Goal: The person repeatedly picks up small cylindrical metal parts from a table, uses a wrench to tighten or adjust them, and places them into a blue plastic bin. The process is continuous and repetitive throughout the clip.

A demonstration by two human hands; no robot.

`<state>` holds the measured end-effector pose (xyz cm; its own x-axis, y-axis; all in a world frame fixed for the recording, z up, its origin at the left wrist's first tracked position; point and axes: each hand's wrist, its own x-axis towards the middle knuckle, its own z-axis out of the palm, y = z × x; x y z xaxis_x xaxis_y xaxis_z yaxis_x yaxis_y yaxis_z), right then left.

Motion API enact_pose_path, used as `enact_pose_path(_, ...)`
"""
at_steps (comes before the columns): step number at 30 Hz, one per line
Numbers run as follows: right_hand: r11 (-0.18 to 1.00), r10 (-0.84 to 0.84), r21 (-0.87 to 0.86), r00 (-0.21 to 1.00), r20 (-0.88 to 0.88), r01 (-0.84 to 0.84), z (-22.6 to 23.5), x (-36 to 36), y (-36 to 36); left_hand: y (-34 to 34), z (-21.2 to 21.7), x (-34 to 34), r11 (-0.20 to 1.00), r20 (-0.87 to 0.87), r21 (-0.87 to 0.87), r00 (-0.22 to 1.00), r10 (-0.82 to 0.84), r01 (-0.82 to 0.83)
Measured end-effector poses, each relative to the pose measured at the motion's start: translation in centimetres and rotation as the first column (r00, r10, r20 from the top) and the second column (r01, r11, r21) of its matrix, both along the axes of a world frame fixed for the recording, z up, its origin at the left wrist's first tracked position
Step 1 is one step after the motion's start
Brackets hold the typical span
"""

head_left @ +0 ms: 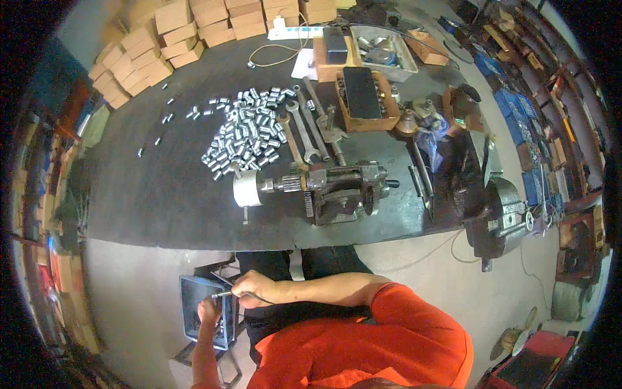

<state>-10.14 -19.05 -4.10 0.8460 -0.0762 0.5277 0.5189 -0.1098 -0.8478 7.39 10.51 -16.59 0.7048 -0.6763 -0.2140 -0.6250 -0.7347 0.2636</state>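
My right hand (254,289) is wrapped round a slim metal hand tool (222,294) with a thin dark cord or hose trailing from it. The tool's tip points left, at my left hand (208,311). My left hand is closed over a blue plastic crate (186,305), close to the tool's tip; whatever its fingers hold is too small to make out. Small dark and metal pieces (222,327) lie in the crate, partly hidden by my left hand. The crate rests on a dark metal frame (227,373) below the table's near edge, left of my legs.
A heap of shiny metal sleeves (246,129) covers part of the dark table (149,207). Beside it lie open-end wrenches (304,133) and a geared machine (343,188) with a white cylinder. A vise (499,220) projects at the right corner. Cardboard boxes (181,39) line the back.
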Motion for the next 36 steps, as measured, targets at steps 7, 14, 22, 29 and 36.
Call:
enact_pose_path(7,0.703,0.546,0.711,0.651,-0.527,-0.013,1.5,-0.6,-0.6,-4.1,10.4,0.5,0.569,-0.799,-0.368,0.563,0.211,-0.735)
enact_pose_path(14,0.998,0.065,0.023,0.967,-0.245,-0.061,3.3,0.1,-0.7,-10.7,20.0,-5.2,0.445,-0.955,-0.283,0.205,-0.216,-0.85)
enact_pose_path(22,0.998,0.069,0.004,0.965,-0.254,-0.07,3.2,0.3,-1.5,-11.4,20.0,-5.8,0.491,-0.933,-0.347,0.349,-0.091,-0.799)
enact_pose_path(29,0.998,-0.023,-0.054,0.973,-0.231,0.011,2.8,0.1,-0.9,-13.2,21.4,-6.7,0.723,-0.737,-0.483,0.675,-0.03,-0.495)
enact_pose_path(36,1.0,0.011,0.021,0.969,-0.245,-0.005,3.0,0.7,-1.3,-14.0,21.6,-6.6,0.702,-0.783,-0.489,0.614,-0.093,-0.518)
